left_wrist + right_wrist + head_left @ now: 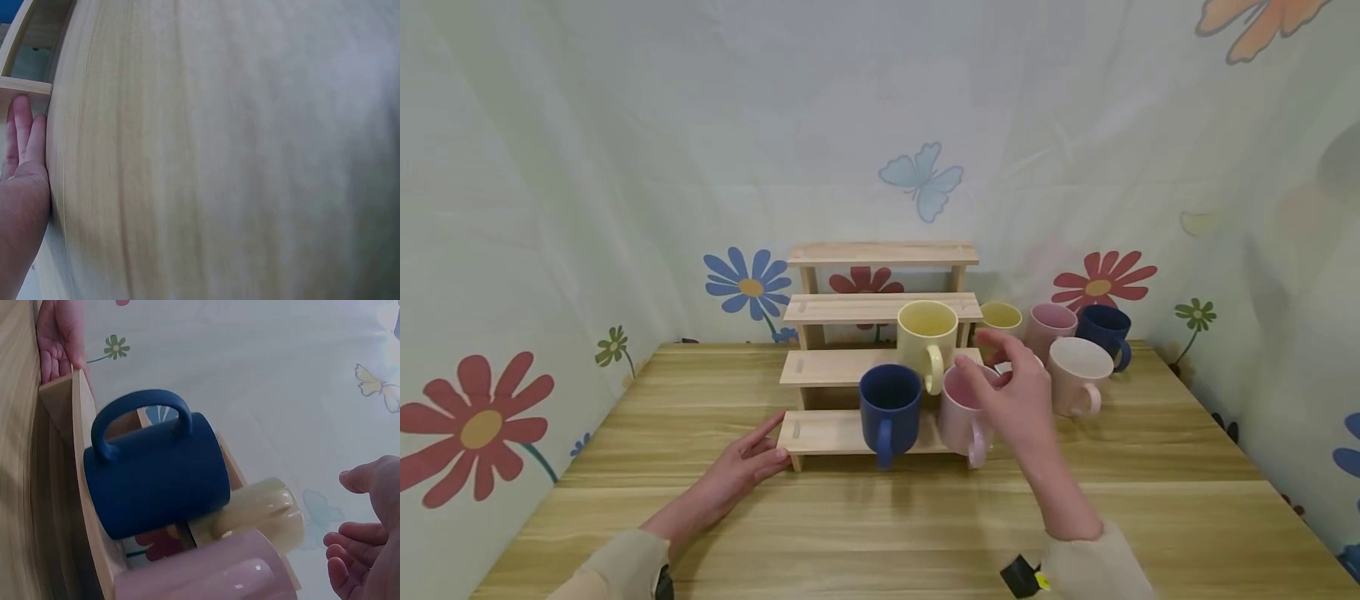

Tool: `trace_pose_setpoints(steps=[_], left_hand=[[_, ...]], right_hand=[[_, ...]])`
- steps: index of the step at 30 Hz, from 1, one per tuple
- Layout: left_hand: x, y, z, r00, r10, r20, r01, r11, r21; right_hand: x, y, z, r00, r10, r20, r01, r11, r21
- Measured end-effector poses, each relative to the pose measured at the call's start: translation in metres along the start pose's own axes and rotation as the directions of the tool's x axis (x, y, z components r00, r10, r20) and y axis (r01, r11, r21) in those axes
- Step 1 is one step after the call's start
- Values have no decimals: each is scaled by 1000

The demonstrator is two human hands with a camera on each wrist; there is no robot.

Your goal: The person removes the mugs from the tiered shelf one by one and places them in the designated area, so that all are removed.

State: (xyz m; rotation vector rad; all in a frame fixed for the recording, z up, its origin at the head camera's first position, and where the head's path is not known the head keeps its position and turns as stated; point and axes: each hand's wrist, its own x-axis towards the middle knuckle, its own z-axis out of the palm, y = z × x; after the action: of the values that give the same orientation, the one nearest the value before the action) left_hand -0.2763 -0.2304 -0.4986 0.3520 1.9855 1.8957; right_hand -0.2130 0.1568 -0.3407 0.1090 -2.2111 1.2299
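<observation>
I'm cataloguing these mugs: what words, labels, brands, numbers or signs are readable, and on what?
None. No lettering shows on the blue mug, yellow mug or pink mug on the wooden stand, nor on the backdrop. Any marking on the black item by the right sleeve is too small to read.

four-tier riser (pixel 883 253) on table (pixel 850 533) | two mugs (pixel 891 412) on bottom tier (pixel 827 433) | third mug (pixel 916 346) behind, second tier (pixel 835 367) | more mugs (pixel 1070 379) on table, right of riser
</observation>
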Motion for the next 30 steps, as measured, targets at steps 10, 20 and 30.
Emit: trace_pose_setpoints(steps=[10,20,30], left_hand=[[0,0,-1,1000,8,10,-8,1000,-19],[-2,3,1,1000,1,8,-1,1000,-15],[-1,3,2,1000,-15,-1,15,1000,-11]], right_hand=[[-6,-4,21,1000,-9,26,9,1000,26],[-7,0,35,998,13,60,-9,998,-62],[-2,-1,39,991,70,111,-64,996,-63]])
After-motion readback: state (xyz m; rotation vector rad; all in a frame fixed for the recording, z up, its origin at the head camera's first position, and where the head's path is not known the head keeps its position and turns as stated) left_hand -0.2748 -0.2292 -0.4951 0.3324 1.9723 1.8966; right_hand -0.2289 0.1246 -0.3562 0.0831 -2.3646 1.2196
